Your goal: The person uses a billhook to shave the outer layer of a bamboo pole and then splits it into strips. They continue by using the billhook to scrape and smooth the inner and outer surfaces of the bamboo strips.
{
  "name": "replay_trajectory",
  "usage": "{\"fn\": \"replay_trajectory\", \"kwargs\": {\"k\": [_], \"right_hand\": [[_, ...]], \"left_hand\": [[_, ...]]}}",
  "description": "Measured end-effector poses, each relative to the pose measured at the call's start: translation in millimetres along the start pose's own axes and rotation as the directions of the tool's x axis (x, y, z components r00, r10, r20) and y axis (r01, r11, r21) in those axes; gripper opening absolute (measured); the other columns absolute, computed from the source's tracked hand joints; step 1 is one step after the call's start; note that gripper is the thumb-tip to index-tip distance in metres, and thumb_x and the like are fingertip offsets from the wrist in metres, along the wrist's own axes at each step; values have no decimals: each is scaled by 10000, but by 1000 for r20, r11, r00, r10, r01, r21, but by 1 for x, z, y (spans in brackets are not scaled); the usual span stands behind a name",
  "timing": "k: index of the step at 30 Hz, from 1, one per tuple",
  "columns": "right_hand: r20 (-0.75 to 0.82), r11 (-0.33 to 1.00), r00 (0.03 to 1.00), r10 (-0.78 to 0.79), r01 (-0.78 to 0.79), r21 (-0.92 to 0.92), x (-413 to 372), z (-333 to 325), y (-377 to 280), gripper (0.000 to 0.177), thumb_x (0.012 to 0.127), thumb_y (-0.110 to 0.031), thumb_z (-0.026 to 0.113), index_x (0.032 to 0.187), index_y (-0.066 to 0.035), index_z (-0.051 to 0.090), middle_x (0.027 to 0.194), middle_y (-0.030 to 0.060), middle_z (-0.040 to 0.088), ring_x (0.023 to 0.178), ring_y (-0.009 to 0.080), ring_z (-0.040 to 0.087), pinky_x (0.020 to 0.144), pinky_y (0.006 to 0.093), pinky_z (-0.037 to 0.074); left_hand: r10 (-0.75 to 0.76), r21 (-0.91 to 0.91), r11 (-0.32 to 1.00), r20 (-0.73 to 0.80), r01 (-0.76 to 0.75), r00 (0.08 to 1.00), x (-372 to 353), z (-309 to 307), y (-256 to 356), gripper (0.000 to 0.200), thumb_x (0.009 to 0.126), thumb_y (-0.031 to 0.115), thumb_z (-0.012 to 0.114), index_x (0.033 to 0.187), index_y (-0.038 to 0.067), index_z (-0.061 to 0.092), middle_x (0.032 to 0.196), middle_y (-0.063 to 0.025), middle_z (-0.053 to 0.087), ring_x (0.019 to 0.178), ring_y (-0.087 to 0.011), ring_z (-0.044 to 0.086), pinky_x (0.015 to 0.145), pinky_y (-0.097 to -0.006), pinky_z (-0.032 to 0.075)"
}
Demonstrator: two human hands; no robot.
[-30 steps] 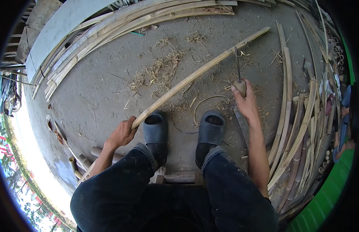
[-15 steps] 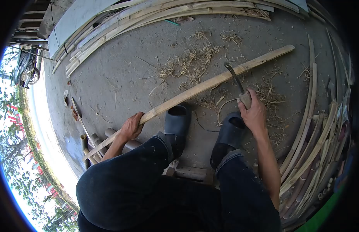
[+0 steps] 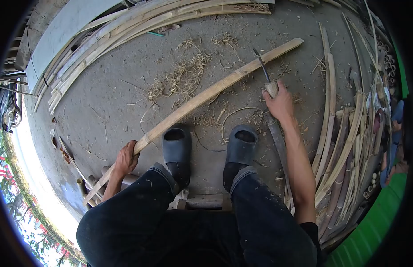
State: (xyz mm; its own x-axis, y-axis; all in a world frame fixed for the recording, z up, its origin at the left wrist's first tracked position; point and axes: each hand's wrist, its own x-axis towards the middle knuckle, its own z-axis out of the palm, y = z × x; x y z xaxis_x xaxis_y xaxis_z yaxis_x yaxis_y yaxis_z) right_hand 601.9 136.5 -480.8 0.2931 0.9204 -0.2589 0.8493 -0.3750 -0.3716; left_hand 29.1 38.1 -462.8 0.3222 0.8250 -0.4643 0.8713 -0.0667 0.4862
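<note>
A long split bamboo strip slants from beside my left leg up to the upper right. My left hand is wrapped around its lower part. In my right hand is a knife, held by its pale, thick handle. The narrow dark blade lies across the strip close to its far end. Below that hand, a long greyish flat piece runs partly under my forearm. My feet, in dark clogs, stand on the floor between my hands.
Curly bamboo shavings litter the concrete floor. Long bamboo strips lie stacked at the upper left, and more bamboo is piled along the right. A wooden stool shows between my legs. Green sheeting borders the lower right.
The view has swung right, so the scene sits further left. My right hand has turned the knife, and its blade now lies across the strip. My left hand keeps hold.
</note>
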Motion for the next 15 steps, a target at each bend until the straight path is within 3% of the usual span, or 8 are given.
{"fn": "replay_trajectory", "kwargs": {"k": [6, 10, 12, 15], "right_hand": [[182, 996, 979, -90, 90, 10, -28, 3, -30, 709, 865, -333, 734, 1397, 67, 491, 1039, 304, 699, 997, 466, 682, 893, 512, 543], [55, 993, 995, -86, 90, -74, -11, 4, 0, 710, 873, -349, 733, 1400, 62, 493, 1041, 303, 699, 995, 464, 685, 884, 526, 541], [-6, 986, 997, 79, -79, -149, 16, -11, 22, 706, 877, -357, 734, 1396, 62, 504, 1072, 312, 697, 1009, 463, 685, 910, 518, 541], [-125, 983, 984, 128, -143, -115, 52, -22, 67, 668, 878, -355, 730, 1358, 70, 545, 1102, 326, 689, 1015, 473, 681, 925, 513, 538]], "left_hand": [[14, 9, 1000, 8, -14, 1000, -1, 2, -2, 276, 896, 83, 618, 1141, 30, 503, 944, -248, 608, 907, -490, 601, 780, -529, 478], [11, -12, 1000, 26, -10, 1000, -1, 2, -2, 282, 897, 86, 622, 1147, 30, 504, 948, -248, 609, 911, -489, 599, 785, -527, 477], [1, -17, 1000, 21, -1, 1000, -3, 2, 0, 281, 898, 82, 620, 1150, 30, 507, 953, -248, 610, 909, -489, 600, 789, -525, 479], [-10, 39, 999, 1, 10, 1000, -2, 1, 3, 278, 895, 67, 620, 1147, 29, 508, 960, -247, 614, 912, -487, 604, 795, -527, 479]]}}
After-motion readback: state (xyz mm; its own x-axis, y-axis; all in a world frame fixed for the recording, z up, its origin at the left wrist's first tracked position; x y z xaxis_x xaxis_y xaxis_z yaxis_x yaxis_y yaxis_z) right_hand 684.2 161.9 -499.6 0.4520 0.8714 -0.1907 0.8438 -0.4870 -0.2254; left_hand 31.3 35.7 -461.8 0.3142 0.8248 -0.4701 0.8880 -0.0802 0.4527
